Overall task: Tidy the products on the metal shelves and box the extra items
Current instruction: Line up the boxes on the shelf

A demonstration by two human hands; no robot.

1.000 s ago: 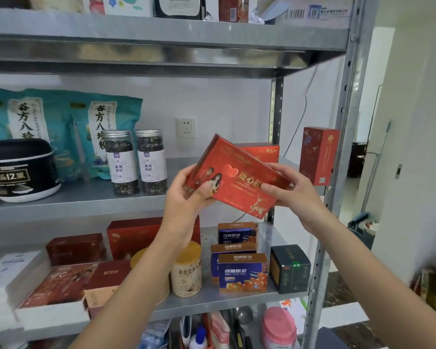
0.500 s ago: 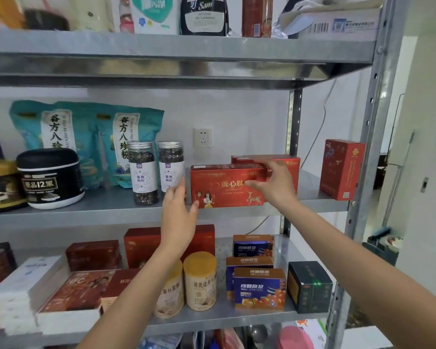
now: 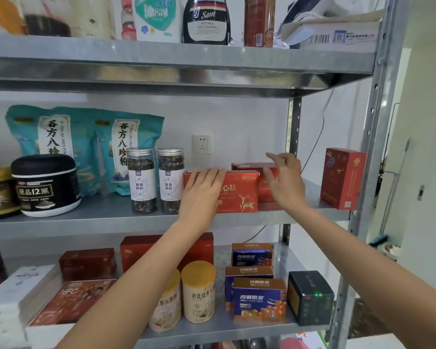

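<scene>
A flat red box with a gold deer (image 3: pixel 239 191) stands upright on the middle metal shelf (image 3: pixel 106 217), right of two clear jars (image 3: pixel 156 180). My left hand (image 3: pixel 202 192) lies flat against the box's front left part, fingers straight. A second red box (image 3: pixel 254 167) stands just behind it. My right hand (image 3: pixel 285 182) hovers in front of that rear box with spread, relaxed fingers and holds nothing.
A tall red box (image 3: pixel 341 177) stands at the shelf's right end by the upright post (image 3: pixel 373 147). Teal bags (image 3: pixel 91 147) and a black tub (image 3: pixel 45 185) fill the left. Blue-orange boxes (image 3: pixel 259 298), yellow-lidded cans (image 3: pixel 199 290) and a black box (image 3: pixel 310 297) sit on the shelf below.
The red deer box went from held in the air to standing on the middle shelf. My right hand let go of it and lifted; my left hand now presses its front.
</scene>
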